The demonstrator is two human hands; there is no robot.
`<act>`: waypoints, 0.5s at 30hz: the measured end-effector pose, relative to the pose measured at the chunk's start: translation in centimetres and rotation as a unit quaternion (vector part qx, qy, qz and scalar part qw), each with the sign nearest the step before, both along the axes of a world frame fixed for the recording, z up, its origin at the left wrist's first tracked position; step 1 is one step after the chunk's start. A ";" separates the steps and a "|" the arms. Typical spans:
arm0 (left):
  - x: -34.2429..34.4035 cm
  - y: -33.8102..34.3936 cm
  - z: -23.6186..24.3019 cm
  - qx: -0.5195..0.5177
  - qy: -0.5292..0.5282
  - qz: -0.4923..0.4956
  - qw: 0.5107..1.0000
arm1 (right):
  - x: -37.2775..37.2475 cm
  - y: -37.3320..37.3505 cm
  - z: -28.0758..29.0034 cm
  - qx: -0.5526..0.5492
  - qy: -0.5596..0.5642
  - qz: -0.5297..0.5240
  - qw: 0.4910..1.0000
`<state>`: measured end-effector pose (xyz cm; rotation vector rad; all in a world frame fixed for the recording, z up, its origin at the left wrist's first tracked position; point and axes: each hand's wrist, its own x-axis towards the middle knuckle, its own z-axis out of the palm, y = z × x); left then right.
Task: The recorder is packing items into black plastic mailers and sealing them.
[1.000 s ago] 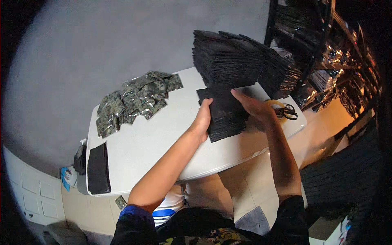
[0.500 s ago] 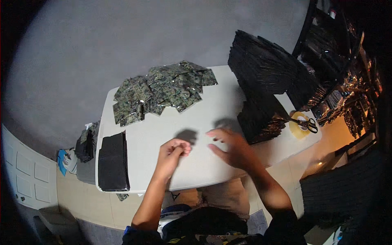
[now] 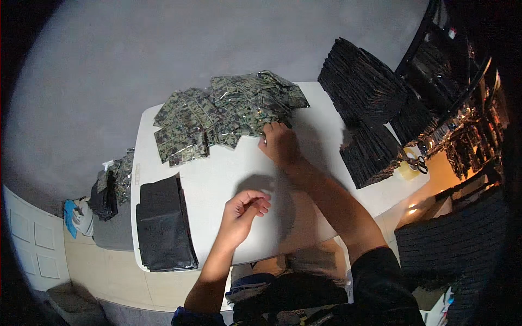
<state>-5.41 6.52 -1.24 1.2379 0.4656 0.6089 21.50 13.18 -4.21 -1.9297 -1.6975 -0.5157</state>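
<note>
Camouflage-patterned items in clear plastic packets (image 3: pixel 190 114) lie heaped across the back of the white table (image 3: pixel 234 168). My right hand (image 3: pixel 277 141) has its fingers curled onto the edge of a packet at the heap's front right. My left hand (image 3: pixel 246 212) hangs empty over the middle, below and left of it, fingers loosely bent and apart. A stack of flat black pieces (image 3: pixel 163 223) lies at the front left. Tall piles of black pieces (image 3: pixel 361 81) stand at the right, beside black scissors (image 3: pixel 422 164) and a yellow tape roll (image 3: pixel 409 169).
A shelf frame (image 3: pixel 446 76) loaded with dark goods stands at the right. Beside the table's left end, black and camouflage piles (image 3: pixel 106 195) rest on a grey surface. A white door (image 3: pixel 35 239) is at the far left, with a grey wall behind the table.
Both hands have left the black pieces on the right. My right hand has moved forward to the camouflage packets and taken hold of one; my left hand has moved lower, toward the table's middle.
</note>
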 end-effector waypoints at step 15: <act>-6.7 -2.5 -0.2 0.025 0.020 0.076 0.997 | -4.6 -19.0 4.5 -0.137 0.114 0.206 0.962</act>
